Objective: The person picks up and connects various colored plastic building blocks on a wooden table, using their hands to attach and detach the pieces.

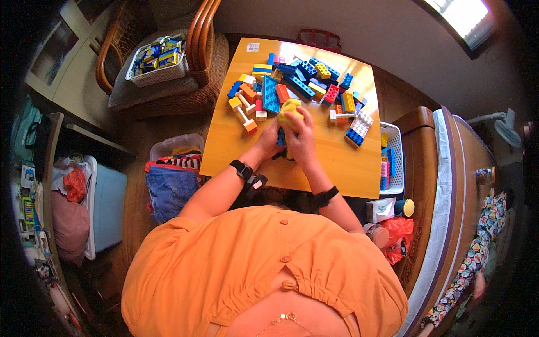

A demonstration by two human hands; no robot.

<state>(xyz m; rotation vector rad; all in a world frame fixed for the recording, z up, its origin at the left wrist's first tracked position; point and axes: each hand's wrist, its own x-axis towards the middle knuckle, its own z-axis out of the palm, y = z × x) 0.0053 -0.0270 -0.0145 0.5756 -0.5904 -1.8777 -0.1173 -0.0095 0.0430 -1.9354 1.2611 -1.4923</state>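
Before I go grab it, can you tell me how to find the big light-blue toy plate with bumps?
Start at the light-brown wooden table and find the right hand holding a yellow, soft-looking lump. Just beyond it, slightly left, is the light-blue, rectangular, studded toy plate. It's broader and paler than the dark-blue bricks to its right.

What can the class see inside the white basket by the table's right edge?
Inside the white basket, yellow, blue and pink toy bricks show. Whatever lies beneath them, or on the side covered by the table, cannot be seen.
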